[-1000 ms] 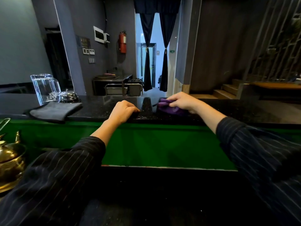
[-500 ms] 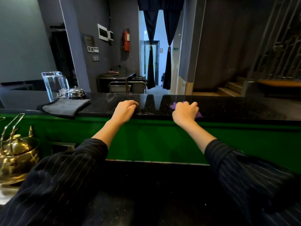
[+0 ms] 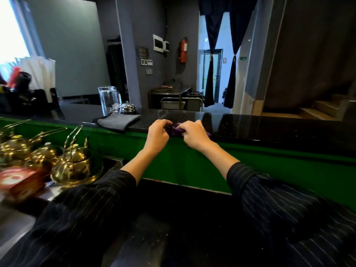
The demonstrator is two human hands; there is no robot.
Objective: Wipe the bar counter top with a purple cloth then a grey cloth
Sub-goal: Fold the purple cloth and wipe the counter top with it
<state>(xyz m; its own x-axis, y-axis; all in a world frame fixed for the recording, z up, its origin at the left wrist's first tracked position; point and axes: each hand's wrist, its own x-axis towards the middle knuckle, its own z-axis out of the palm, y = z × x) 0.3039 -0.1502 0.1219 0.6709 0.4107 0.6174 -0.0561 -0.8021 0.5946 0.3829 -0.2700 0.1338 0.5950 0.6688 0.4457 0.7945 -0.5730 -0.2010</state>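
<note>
The black speckled bar counter top [image 3: 269, 128] runs across the view above a green front panel. A bunched purple cloth [image 3: 175, 130] lies at the counter's near edge, mostly covered by my hands. My right hand [image 3: 193, 134] grips it from the right, and my left hand [image 3: 159, 134] pinches it from the left. A folded grey cloth [image 3: 118, 121] rests flat on the counter, to the left of my hands, overhanging the near edge.
A clear glass pitcher [image 3: 108, 100] and a metal call bell [image 3: 128, 108] stand behind the grey cloth. Several brass teapots [image 3: 71, 160] and a red box [image 3: 18, 182] sit on the lower work surface at left. Stairs [image 3: 317, 108] rise at right.
My right hand has slid the purple cloth left along the counter edge to my left hand, which now also holds it. The view has turned left, showing the teapots.
</note>
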